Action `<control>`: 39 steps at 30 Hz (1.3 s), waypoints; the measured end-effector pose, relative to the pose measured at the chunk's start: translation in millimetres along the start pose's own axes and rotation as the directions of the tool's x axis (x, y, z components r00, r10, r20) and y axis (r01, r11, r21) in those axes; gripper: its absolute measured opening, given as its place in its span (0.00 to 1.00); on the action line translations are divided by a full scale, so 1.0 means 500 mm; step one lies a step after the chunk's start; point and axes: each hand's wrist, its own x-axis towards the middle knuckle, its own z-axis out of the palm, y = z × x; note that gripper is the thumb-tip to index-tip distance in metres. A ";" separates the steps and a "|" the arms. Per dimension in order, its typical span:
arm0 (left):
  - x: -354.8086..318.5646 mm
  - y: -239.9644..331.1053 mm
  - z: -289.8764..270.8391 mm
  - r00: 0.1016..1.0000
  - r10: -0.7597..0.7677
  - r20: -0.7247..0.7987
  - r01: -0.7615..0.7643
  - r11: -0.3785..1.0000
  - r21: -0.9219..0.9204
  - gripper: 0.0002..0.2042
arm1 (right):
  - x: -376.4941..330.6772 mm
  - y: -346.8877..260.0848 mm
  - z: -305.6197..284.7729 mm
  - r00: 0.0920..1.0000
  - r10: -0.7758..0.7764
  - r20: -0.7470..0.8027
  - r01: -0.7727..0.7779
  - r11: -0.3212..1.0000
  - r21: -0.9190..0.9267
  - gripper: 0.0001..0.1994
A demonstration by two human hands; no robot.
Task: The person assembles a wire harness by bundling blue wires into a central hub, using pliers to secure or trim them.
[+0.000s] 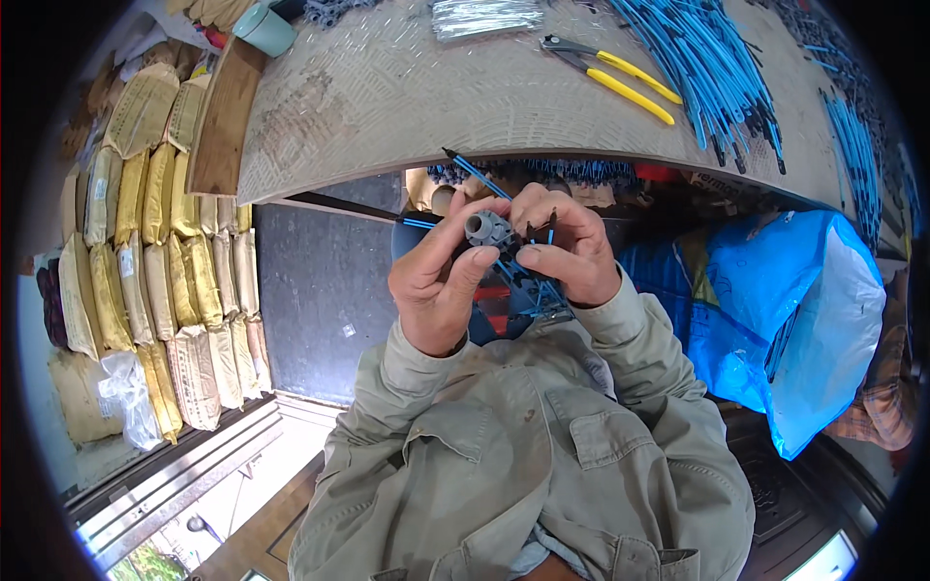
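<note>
Grey hollow-ended fitting (481,229) sits near centre, toward 12 o'clock, gripped by the left hand (431,266); the right hand (578,254) pinches black-tipped blue strips (548,292) beside it. At 3 o'clock, a blue plastic sack (731,310) gapes, similar strips visible inside. Tan and yellow packets (157,198) stack at 9 o'clock, their print too small to read; a mint-green cup (264,30), contents hidden, sits at 11.

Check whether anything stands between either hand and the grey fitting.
Nothing visible blocks the left hand, which grips the grey fitting directly. Beside it, slim dark pieces show in the right hand's grasp; whether that hand touches the fitting itself, I cannot tell.
</note>
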 end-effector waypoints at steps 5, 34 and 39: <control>-0.002 0.006 -0.001 0.998 0.064 0.029 -0.067 0.991 0.117 0.14 | 0.009 -0.032 -0.009 0.984 0.053 0.170 -0.012 0.973 -0.232 0.10; 0.025 -0.012 0.038 0.971 -0.062 -0.230 0.020 0.983 -0.182 0.13 | -0.073 -0.040 0.042 0.969 -0.244 0.051 0.148 0.399 -0.905 0.11; 0.030 -0.011 0.039 0.971 -0.068 -0.231 0.040 0.992 -0.122 0.14 | -0.109 -0.027 0.045 0.992 -0.109 0.063 0.118 0.625 -0.772 0.19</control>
